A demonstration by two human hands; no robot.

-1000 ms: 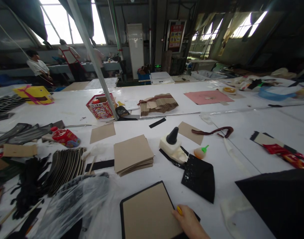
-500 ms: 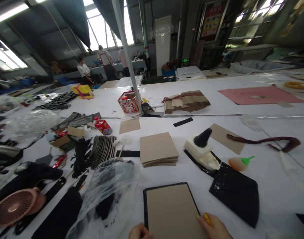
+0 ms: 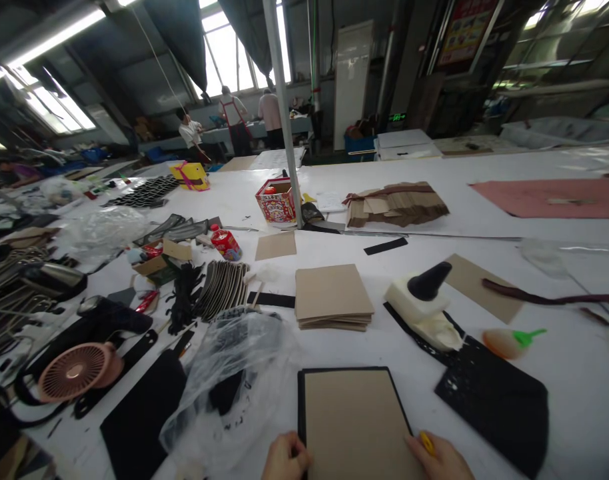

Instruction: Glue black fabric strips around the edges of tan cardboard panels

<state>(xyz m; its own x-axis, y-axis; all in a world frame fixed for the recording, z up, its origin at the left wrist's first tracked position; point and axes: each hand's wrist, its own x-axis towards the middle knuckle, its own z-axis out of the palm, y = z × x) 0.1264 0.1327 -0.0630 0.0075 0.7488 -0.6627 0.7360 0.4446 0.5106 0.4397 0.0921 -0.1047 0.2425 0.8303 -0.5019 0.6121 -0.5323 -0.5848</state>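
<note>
A grey-brown cardboard sheet (image 3: 357,420) lies at the front of the table on a slightly larger black piece (image 3: 301,400), whose dark border shows along the left, top and right. My left hand (image 3: 286,457) is closed, its fingers pinching the left edge of the cardboard and black piece. At the right edge, my right hand (image 3: 443,459) touches the cardboard with a fingertip. A small yellow tool (image 3: 427,443) is held in that hand; only a short piece of it shows, so its kind is unclear. The lower part of the sheet runs out of view.
Behind stands a stack of cardboard sheets (image 3: 333,297). To the right are a white container with a black cone (image 3: 424,300) and a black panel (image 3: 499,400). Leftward lie a clear plastic bag (image 3: 234,373), a pink fan (image 3: 77,373) and a red bottle (image 3: 225,243). A pole (image 3: 287,120) rises mid-table.
The view has turned left, so everything sits farther right in the picture. Both hands keep their places at the cardboard's two edges.
</note>
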